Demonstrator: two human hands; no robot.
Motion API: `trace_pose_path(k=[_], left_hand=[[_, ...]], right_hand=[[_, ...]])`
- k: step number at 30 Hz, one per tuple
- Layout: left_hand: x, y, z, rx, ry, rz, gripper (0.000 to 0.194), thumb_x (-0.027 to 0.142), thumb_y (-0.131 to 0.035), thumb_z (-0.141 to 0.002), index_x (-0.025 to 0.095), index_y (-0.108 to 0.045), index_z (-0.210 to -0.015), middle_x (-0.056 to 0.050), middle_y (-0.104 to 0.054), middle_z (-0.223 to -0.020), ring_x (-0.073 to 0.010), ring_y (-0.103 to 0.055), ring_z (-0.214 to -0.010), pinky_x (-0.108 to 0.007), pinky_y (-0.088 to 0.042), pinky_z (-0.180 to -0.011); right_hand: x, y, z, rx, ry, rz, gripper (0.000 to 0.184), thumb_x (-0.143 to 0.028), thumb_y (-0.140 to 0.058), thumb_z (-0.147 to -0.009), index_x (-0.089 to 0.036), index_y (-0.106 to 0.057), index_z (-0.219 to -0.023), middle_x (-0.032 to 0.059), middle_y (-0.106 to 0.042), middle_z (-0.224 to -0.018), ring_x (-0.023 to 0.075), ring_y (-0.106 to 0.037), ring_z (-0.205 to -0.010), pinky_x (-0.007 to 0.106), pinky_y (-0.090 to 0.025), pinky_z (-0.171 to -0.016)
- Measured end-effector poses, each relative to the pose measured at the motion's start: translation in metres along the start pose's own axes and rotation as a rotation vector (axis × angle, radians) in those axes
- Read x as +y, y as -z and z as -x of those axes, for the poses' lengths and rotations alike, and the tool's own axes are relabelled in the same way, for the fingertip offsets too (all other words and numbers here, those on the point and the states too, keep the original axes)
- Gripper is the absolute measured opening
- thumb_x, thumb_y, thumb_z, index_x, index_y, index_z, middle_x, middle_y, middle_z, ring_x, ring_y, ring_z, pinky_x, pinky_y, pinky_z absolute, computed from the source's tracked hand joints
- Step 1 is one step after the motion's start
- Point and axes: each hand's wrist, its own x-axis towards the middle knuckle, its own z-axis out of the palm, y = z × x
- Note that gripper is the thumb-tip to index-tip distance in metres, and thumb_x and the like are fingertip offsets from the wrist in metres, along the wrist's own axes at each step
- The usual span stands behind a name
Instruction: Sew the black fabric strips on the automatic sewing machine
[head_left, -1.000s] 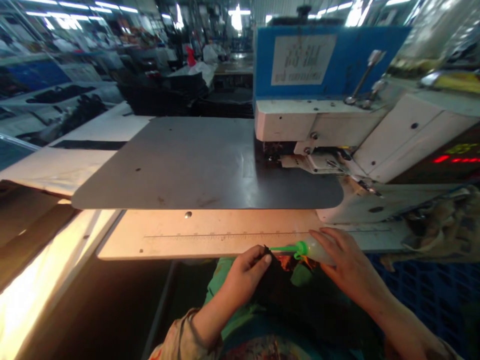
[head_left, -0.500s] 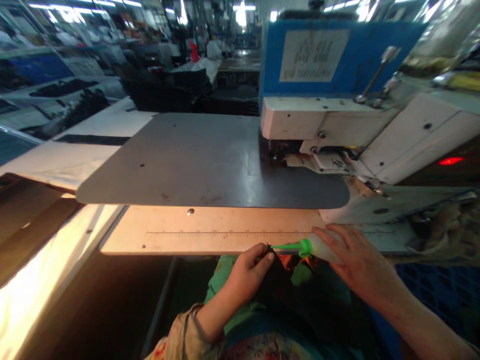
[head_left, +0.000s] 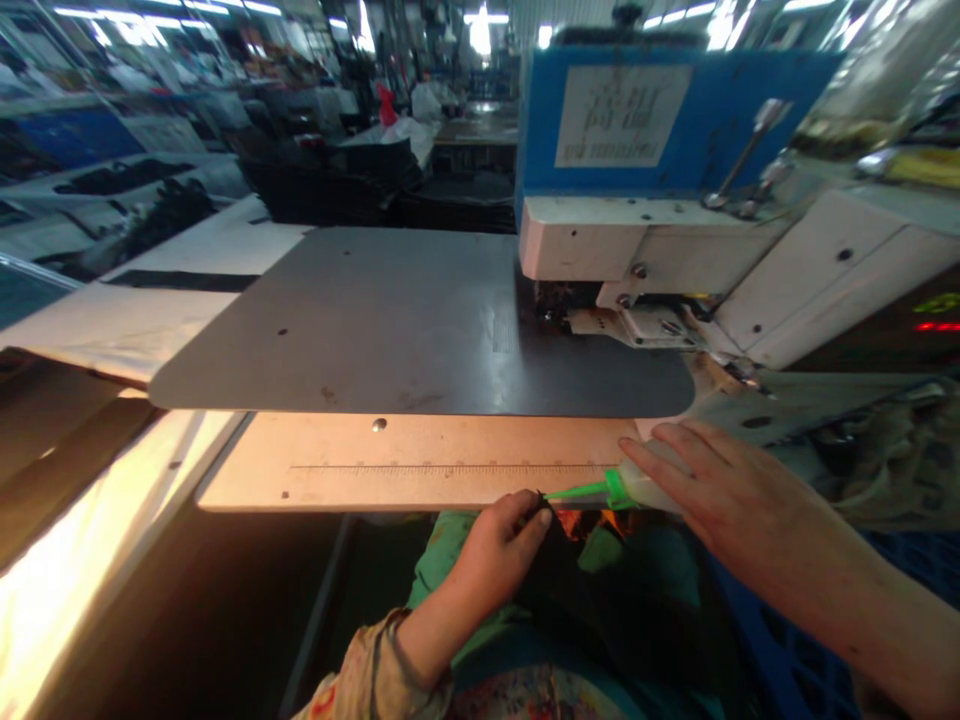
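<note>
Fingers (head_left: pixel 535 532) of the left hand (head_left: pixel 499 552) are pinched tight on a bit of black fabric (head_left: pixel 561 575), which hangs down past the near edge of the pale surface (head_left: pixel 337 485). The right hand (head_left: pixel 724 480) is wrapped partway round a squeeze bottle (head_left: pixel 651 482), green nozzle (head_left: pixel 579 492) aimed at that pinch, can't tell if it's touching. Beyond them there's a grey metal plate (head_left: pixel 375 325), with a blue-and-white machine (head_left: pixel 626 235) at its right end.

pale table (head_left: pixel 330 492), printed ruler (head_left: pixel 450 467) near front; blue-white machine (head_left: pixel 585 238) standing on it
</note>
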Motion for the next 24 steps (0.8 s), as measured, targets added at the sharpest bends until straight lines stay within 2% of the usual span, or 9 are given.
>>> trace_pose_path(k=[5, 8, 11, 13, 17, 19, 22, 24], left_hand=[[0.004, 0.002, -0.001, -0.014, 0.034, 0.058, 0.023, 0.033, -0.044, -0.079, 0.016, -0.043, -0.063, 0.002, -0.039, -0.061, -0.0117, -0.038, -0.061, -0.025, -0.029, -0.057], [0.003, 0.003, -0.001, -0.034, 0.014, 0.120, 0.024, 0.033, -0.044, -0.079, 0.016, -0.041, -0.062, 0.003, -0.036, -0.061, -0.0110, -0.036, -0.061, -0.024, -0.029, -0.057], [0.000, 0.002, -0.001, -0.047, 0.017, 0.196, 0.024, 0.033, -0.045, -0.079, 0.016, -0.041, -0.063, 0.003, -0.036, -0.061, -0.0103, -0.035, -0.060, -0.024, -0.028, -0.056], [-0.002, 0.001, -0.001, -0.056, 0.029, 0.267, 0.024, 0.035, -0.046, -0.078, 0.015, -0.044, -0.064, 0.003, -0.037, -0.062, -0.0101, -0.036, -0.060, -0.023, -0.028, -0.057], [-0.001, -0.001, 0.000, -0.079, 0.088, 0.443, 0.026, 0.039, -0.053, -0.074, 0.014, -0.050, -0.068, 0.003, -0.043, -0.062, -0.0100, -0.039, -0.061, -0.023, -0.030, -0.058], [0.001, -0.001, 0.001, -0.093, 0.122, 0.516, 0.027, 0.040, -0.056, -0.072, 0.014, -0.054, -0.071, 0.002, -0.048, -0.064, -0.0106, -0.042, -0.062, -0.023, -0.032, -0.060], [0.003, -0.001, 0.002, -0.099, 0.124, 0.536, 0.025, 0.038, -0.056, -0.072, 0.013, -0.058, -0.076, -0.001, -0.055, -0.074, -0.0131, -0.048, -0.071, -0.024, -0.035, -0.068], [0.003, -0.001, 0.002, -0.076, 0.101, 0.483, 0.024, 0.036, -0.056, -0.073, 0.013, -0.060, -0.078, -0.002, -0.056, -0.079, -0.0144, -0.049, -0.076, -0.024, -0.036, -0.071]], right_hand=[[0.002, -0.020, 0.007, -0.003, -0.074, -0.071, 0.053, -0.007, -0.039, -0.069, -0.019, -0.045, -0.120, 0.0122, -0.053, -0.111, 0.0305, -0.047, -0.103, 0.049, -0.042, -0.086], [0.006, -0.044, 0.018, -0.049, -0.127, -0.216, 0.054, -0.008, -0.042, -0.066, -0.020, -0.045, -0.118, 0.0092, -0.052, -0.113, 0.0266, -0.047, -0.105, 0.045, -0.041, -0.090], [0.012, -0.077, 0.032, -0.068, -0.210, -0.435, 0.049, -0.017, -0.047, -0.072, -0.021, -0.042, -0.120, 0.0083, -0.049, -0.120, 0.0243, -0.045, -0.110, 0.042, -0.039, -0.094], [0.017, -0.100, 0.041, 0.002, -0.362, -0.573, 0.047, -0.028, -0.050, -0.076, -0.021, -0.040, -0.121, 0.0097, -0.048, -0.122, 0.0247, -0.045, -0.112, 0.042, -0.038, -0.094], [0.030, -0.140, 0.055, 0.216, -0.849, -0.716, 0.057, -0.046, -0.051, -0.075, -0.017, -0.036, -0.122, 0.0127, -0.056, -0.109, 0.0255, -0.055, -0.098, 0.038, -0.045, -0.082], [0.036, -0.154, 0.063, 0.239, -0.964, -0.703, 0.059, -0.048, -0.048, -0.075, -0.014, -0.036, -0.122, 0.0142, -0.058, -0.104, 0.0260, -0.057, -0.093, 0.037, -0.047, -0.077], [0.039, -0.156, 0.078, 0.129, -0.899, -0.550, 0.053, -0.046, -0.044, -0.077, -0.011, -0.043, -0.116, 0.0170, -0.057, -0.106, 0.0283, -0.056, -0.096, 0.039, -0.046, -0.078], [0.033, -0.142, 0.085, 0.002, -0.809, -0.393, 0.040, -0.044, -0.044, -0.077, -0.013, -0.053, -0.102, 0.0159, -0.060, -0.100, 0.0300, -0.057, -0.092, 0.043, -0.044, -0.079]])
